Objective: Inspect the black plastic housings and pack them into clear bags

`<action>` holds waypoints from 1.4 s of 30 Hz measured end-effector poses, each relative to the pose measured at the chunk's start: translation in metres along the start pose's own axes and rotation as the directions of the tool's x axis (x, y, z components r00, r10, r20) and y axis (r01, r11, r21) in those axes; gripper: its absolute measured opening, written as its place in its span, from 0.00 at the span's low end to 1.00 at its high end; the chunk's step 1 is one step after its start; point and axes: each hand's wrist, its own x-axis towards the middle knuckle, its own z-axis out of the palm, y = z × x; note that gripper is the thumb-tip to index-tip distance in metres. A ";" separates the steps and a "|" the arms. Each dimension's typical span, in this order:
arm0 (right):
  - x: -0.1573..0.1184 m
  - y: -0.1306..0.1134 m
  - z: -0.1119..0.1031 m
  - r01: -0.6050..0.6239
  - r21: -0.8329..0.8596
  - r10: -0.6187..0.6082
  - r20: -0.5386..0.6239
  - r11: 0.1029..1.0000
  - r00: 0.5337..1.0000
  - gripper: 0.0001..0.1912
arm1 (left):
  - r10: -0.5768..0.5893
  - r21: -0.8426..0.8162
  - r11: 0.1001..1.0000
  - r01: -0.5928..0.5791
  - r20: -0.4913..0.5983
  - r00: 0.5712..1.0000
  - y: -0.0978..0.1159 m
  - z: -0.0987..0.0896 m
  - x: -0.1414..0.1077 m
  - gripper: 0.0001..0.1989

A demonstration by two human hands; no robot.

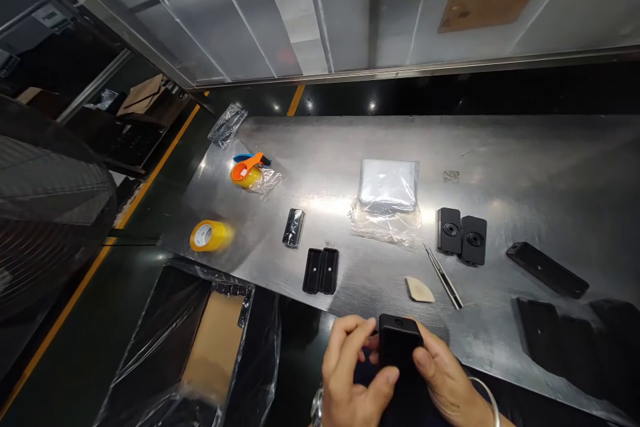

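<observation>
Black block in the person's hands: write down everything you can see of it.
The black block is rectangular, round-cornered, matte and plastic-looking, with a small round mark near its top. It stands roughly upright, gripped by the left hand and right hand, just in front of the steel table's edge. Its lower part is hidden.

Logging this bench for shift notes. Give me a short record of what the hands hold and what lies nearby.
left hand: holds black rectangular block
right hand: holds the same block from the other side
nearest items: metal tweezers, beige wedge-shaped piece
surface: stainless steel table
also on table: yellow tape roll, clear plastic bag
</observation>
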 end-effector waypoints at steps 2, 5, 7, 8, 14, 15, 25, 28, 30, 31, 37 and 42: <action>-0.002 -0.004 0.000 -0.005 -0.018 0.006 0.023 1.000 1.000 0.28 | -0.105 -0.080 0.991 0.110 0.057 0.993 -0.003 0.000 0.001 0.24; -0.005 -0.008 0.000 0.007 -0.065 -0.005 0.028 0.998 1.000 0.29 | -0.153 -0.123 0.979 0.163 0.084 0.985 -0.004 0.002 0.002 0.22; -0.006 -0.009 0.000 0.020 -0.090 -0.019 0.013 0.996 1.000 0.28 | -0.152 -0.110 0.981 0.162 0.093 0.984 -0.003 0.003 0.002 0.20; -0.006 -0.009 0.000 0.023 -0.098 -0.022 0.007 0.995 1.000 0.27 | -0.142 -0.103 0.983 0.152 0.099 0.985 -0.002 0.003 0.002 0.19; -0.010 -0.008 0.001 0.004 -0.097 -0.004 -0.002 0.995 1.000 0.25 | -0.135 -0.128 0.981 0.143 0.073 0.988 -0.001 0.004 0.000 0.18; -0.011 -0.007 0.001 0.001 -0.094 -0.001 -0.001 0.996 1.000 0.24 | -0.135 -0.137 0.980 0.143 0.069 0.988 -0.001 0.005 -0.001 0.18; -0.013 -0.008 0.003 -0.018 -0.015 0.019 0.047 1.000 0.999 0.26 | -0.122 -0.221 0.967 0.129 0.045 0.992 -0.001 0.007 -0.007 0.18; -0.011 -0.013 0.005 0.009 -0.021 -0.008 0.066 1.000 0.998 0.26 | -0.034 -0.193 0.980 0.040 0.034 0.999 -0.003 0.005 -0.006 0.19; -0.011 -0.015 0.005 0.024 -0.026 -0.022 0.074 0.999 0.997 0.26 | 0.012 -0.176 0.984 -0.008 0.023 1.000 -0.004 0.005 -0.006 0.19; -0.011 -0.015 0.005 0.030 -0.026 -0.028 0.077 0.999 0.997 0.26 | 0.015 -0.173 0.985 -0.011 0.017 1.000 -0.004 0.004 -0.006 0.19; -0.004 -0.013 0.014 -0.117 0.238 0.134 -0.054 0.964 0.990 0.22 | -0.210 -0.210 0.950 0.231 0.116 0.971 -0.004 0.001 -0.004 0.19; 0.018 -0.018 0.024 -0.375 0.622 0.526 -0.071 0.688 0.847 0.18 | -0.280 -0.191 0.917 0.350 0.316 0.906 -0.020 0.000 0.014 0.22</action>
